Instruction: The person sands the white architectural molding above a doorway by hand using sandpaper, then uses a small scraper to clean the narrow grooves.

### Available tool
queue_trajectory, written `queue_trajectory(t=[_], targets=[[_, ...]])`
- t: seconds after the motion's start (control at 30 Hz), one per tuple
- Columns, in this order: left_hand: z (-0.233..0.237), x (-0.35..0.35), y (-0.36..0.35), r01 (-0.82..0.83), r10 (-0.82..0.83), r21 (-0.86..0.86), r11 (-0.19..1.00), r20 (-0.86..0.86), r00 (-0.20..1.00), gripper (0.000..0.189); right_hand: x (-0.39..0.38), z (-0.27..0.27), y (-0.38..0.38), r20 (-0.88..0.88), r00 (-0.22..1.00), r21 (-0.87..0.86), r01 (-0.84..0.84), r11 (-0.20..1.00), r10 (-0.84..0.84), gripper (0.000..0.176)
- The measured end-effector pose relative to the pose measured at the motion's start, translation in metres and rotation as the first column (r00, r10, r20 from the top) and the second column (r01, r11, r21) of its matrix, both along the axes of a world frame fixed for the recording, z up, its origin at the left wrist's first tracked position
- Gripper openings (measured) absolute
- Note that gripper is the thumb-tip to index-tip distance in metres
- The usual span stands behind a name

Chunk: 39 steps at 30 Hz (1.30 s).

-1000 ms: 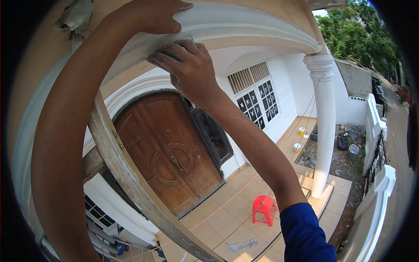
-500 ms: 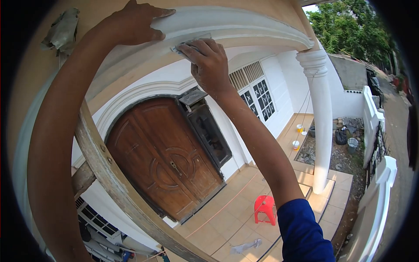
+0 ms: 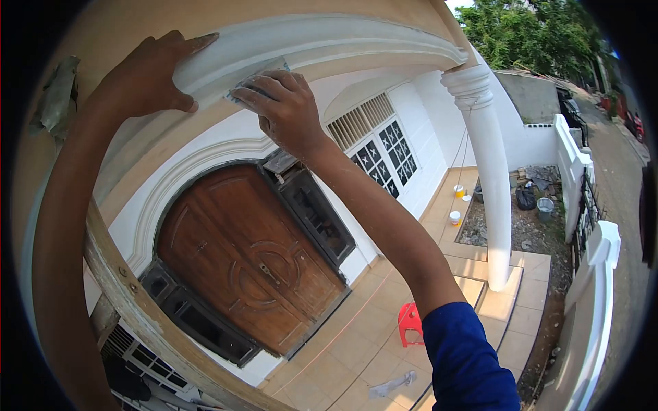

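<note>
white arch moulding [image 3: 356, 41] bears sandpaper [image 3: 266, 68] under right hand [image 3: 281, 109], left hand [image 3: 147, 79] beside.

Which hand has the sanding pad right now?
The right hand, pressing the pad against the white moulding; the left hand holds nothing and only rests on the moulding's edge.

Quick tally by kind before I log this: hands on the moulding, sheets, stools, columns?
hands on the moulding: 2, the left hand and the right hand
grey sheet: 1, under the right hand
red stool: 1
white column: 1
total: 5
</note>
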<state>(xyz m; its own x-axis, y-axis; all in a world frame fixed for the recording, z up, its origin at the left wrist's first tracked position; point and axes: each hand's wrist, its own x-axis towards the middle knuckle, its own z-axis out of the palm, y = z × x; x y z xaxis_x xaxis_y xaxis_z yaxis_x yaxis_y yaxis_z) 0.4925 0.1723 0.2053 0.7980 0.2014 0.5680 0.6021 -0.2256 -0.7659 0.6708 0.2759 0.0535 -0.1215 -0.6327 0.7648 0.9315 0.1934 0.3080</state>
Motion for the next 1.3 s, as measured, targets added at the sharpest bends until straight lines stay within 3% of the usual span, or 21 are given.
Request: queue_trajectory(t=[0.17, 0.3, 0.37, 0.43, 0.53, 0.63, 0.67, 0.7, 0.83, 0.9, 0.93, 0.97, 1.07, 1.1, 1.13, 1.17, 1.2, 1.3], targets=[[0.000, -0.001, 0.003, 0.051, -0.051, -0.042, 0.998, 0.008, 0.999, 0.099, 0.135, -0.013, 0.032, -0.233, 0.971, -0.020, 0.056, 0.998, -0.059, 0.042], [0.000, 0.001, 0.001, 0.030, -0.030, -0.078, 0.996, 0.010, 1.000, 0.097, 0.177, -0.017, 0.023, -0.211, 0.965, -0.111, 0.136, 0.984, -0.157, 0.035], [-0.001, 0.000, 0.005, 0.057, -0.057, -0.056, 0.997, 0.009, 0.998, 0.097, 0.197, -0.026, 0.030, -0.383, 0.907, -0.154, 0.125, 0.980, -0.176, 0.034], [0.000, -0.002, 0.005, 0.049, -0.048, -0.019, 0.999, 0.011, 0.999, 0.097, 0.225, -0.048, 0.045, -0.687, 0.718, -0.227, -0.067, 0.972, -0.111, 0.034], [0.000, -0.002, 0.004, 0.010, -0.010, 0.012, 1.000, 0.030, 0.999, 0.100, 0.230, -0.044, 0.049, -0.721, 0.690, -0.056, 0.041, 0.998, -0.069, 0.033], [-0.001, 0.001, 0.005, 0.020, -0.020, -0.016, 1.000, 0.023, 1.000, 0.101, 0.192, -0.014, 0.020, -0.774, 0.602, -0.263, -0.021, 0.965, -0.198, 0.029], [-0.001, 0.001, 0.006, 0.031, -0.030, -0.023, 0.999, 0.022, 0.999, 0.101, 0.177, -0.006, 0.011, -0.713, 0.590, -0.507, -0.059, 0.860, -0.379, 0.022], [-0.001, 0.000, 0.007, 0.041, -0.041, -0.031, 0.999, 0.024, 0.999, 0.102, 0.171, 0.004, 0.017, -0.674, 0.591, -0.567, -0.029, 0.823, -0.444, 0.016], [-0.001, 0.001, 0.002, 0.042, -0.042, -0.050, 0.998, 0.012, 0.999, 0.097, 0.120, 0.008, -0.001, -0.567, 0.660, -0.578, 0.107, 0.809, -0.493, 0.012], [0.001, -0.001, 0.006, 0.081, -0.081, -0.022, 0.996, -0.003, 0.997, 0.098, 0.081, 0.000, -0.025, -0.425, 0.784, -0.541, 0.181, 0.821, -0.453, 0.013], [0.000, -0.001, 0.005, 0.071, -0.071, -0.027, 0.997, 0.011, 0.997, 0.098, 0.060, -0.010, -0.040, -0.258, 0.942, -0.448, 0.079, 0.891, -0.213, 0.016], [-0.002, 0.000, 0.002, 0.062, -0.062, -0.031, 0.998, 0.021, 0.998, 0.098, 0.049, -0.016, -0.051, -0.051, 0.998, -0.378, -0.054, 0.924, 0.038, 0.021], [-0.004, 0.004, -0.003, 0.015, -0.012, -0.058, 0.998, 0.041, 0.999, 0.103, 0.069, -0.026, -0.059, -0.004, 0.999, -0.242, -0.053, 0.969, 0.053, 0.030], [-0.004, 0.004, -0.003, -0.005, 0.009, -0.068, 0.998, 0.052, 0.999, 0.106, 0.098, -0.020, -0.043, -0.253, 0.959, -0.156, -0.173, 0.973, 0.129, 0.029], [-0.003, 0.004, -0.004, -0.010, 0.013, -0.066, 0.998, 0.051, 0.999, 0.106, 0.128, -0.012, -0.032, -0.490, 0.869, -0.104, -0.136, 0.985, 0.068, 0.028], [-0.003, 0.005, -0.005, -0.019, 0.022, -0.065, 0.998, 0.048, 0.999, 0.106, 0.167, -0.006, -0.012, -0.562, 0.827, -0.049, -0.017, 0.999, -0.013, 0.028], [-0.003, 0.005, -0.004, -0.032, 0.035, -0.066, 0.997, 0.043, 0.998, 0.106, 0.177, -0.003, -0.012, -0.715, 0.693, -0.227, -0.098, 0.969, -0.097, 0.026], [-0.002, 0.004, 0.000, 0.029, -0.028, -0.051, 0.998, 0.022, 0.999, 0.100, 0.151, 0.018, 0.014, -0.827, 0.532, -0.342, -0.214, 0.915, -0.184, 0.023]])
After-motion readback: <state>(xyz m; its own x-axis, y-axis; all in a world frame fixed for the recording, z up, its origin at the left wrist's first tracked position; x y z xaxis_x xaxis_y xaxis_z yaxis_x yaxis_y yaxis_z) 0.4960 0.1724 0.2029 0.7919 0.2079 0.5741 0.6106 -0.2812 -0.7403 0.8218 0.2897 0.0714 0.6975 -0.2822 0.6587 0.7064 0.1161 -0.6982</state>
